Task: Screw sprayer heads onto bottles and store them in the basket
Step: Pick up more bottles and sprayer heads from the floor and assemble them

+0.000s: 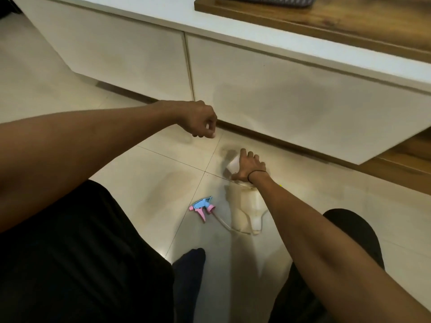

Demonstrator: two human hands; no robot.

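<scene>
I sit on the tiled floor. My right hand [248,169] reaches forward and closes over a white bottle [233,165] that lies on its side. Just behind that hand a second, cream-coloured bottle [247,206] lies flat, its neck pointing towards me. A blue and pink sprayer head [202,206] rests on the floor to the left of this bottle, and its thin dip tube runs towards the bottle's neck. My left hand [200,122] hovers above the floor with its fingers curled in and nothing seen in it. The grey basket [268,0] shows only as a strip at the top edge.
A long white cabinet [279,89] with flat drawer fronts runs across the back, close to the bottles. A wooden top [349,22] on it carries the basket. My legs in dark clothing [81,264] frame the floor on both sides.
</scene>
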